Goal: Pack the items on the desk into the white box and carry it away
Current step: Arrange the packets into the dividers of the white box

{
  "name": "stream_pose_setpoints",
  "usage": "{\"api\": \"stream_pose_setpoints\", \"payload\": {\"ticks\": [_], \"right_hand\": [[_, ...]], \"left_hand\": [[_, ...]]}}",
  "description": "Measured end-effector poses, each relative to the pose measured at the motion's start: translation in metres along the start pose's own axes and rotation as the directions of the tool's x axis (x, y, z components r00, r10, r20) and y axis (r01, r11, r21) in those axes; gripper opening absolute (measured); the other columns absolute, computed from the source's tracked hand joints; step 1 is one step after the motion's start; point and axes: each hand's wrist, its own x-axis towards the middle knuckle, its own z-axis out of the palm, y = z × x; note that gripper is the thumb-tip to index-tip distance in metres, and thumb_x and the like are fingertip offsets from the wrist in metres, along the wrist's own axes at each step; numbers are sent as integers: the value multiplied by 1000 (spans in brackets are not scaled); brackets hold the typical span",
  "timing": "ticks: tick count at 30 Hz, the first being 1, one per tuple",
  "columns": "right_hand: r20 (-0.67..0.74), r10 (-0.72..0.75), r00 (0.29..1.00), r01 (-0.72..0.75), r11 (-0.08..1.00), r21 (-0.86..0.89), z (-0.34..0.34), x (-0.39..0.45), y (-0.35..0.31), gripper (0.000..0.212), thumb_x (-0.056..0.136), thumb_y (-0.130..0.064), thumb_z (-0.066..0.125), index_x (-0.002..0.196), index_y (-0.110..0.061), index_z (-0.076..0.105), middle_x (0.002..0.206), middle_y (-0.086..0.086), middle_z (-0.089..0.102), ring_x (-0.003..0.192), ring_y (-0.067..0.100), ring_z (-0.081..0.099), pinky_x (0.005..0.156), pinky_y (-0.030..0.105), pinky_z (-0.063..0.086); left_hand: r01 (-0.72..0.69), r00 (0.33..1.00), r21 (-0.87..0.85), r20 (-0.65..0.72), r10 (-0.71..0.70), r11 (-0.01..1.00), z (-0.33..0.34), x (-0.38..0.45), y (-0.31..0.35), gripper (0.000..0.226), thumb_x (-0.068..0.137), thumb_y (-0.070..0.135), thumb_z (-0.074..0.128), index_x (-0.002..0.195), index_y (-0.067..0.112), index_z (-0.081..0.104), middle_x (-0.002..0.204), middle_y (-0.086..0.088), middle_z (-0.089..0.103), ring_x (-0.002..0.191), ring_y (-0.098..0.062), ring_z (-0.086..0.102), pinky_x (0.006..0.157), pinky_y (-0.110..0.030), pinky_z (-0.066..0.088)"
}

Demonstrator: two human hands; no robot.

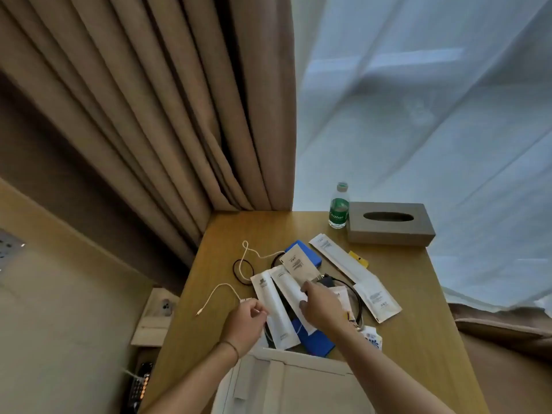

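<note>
Two hands: over the pile of packets on the desk [418, 294]
Left hand [246, 322]: pinches the white cable [222, 287]
Right hand [321, 306]: fingers curled on a white sachet [288, 286]
White box [292, 383]: near edge of desk, touching the pile

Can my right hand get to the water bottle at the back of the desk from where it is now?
Probably yes. The right hand rests on the packets mid-desk, and the water bottle stands upright at the far edge beside the tissue box. Only flat packets lie between them.
</note>
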Motion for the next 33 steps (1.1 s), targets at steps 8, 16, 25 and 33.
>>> {"api": "stream_pose_setpoints", "payload": {"ticks": [8, 16, 25, 33], "right_hand": [[49, -10, 999, 23, 961, -276, 9, 12, -29, 37, 87, -18, 68, 120, -18, 51, 124, 6, 54, 91, 26, 66, 73, 46, 61], [-4, -8, 1000, 7, 982, -187, 11, 22, -22, 20, 85, -17, 62, 104, -19, 55, 100, 4, 69, 88, 24, 66, 73, 36, 56], [222, 202, 954, -299, 676, 673, -16, 21, -5, 36, 84, -16, 67, 120, -22, 68, 96, -4, 65, 84, 19, 63, 59, 29, 50], [329, 202, 922, -386, 516, 765, -22, 0, 8, 31, 82, -16, 73, 107, -32, 66, 106, 2, 63, 98, 29, 60, 84, 50, 55]], "left_hand": [[56, 998, 11, -21, -56, 998, -8, 4, 3, 12, 93, 27, 57, 86, 25, 67, 92, 12, 69, 81, -12, 68, 64, -27, 56], [95, 995, 71, -12, -95, 993, -6, 24, -4, 14, 93, 26, 57, 88, 17, 66, 92, -3, 71, 91, -22, 68, 78, -41, 61], [211, 977, 135, -2, -213, 968, 12, 59, -12, 10, 94, 26, 52, 100, 22, 60, 91, 4, 63, 87, -20, 65, 72, -35, 55], [260, 964, 232, -16, -264, 937, 42, 81, -1, 51, 91, 37, 64, 134, 21, 42, 126, -7, 63, 106, -29, 66, 84, -38, 56]]}}
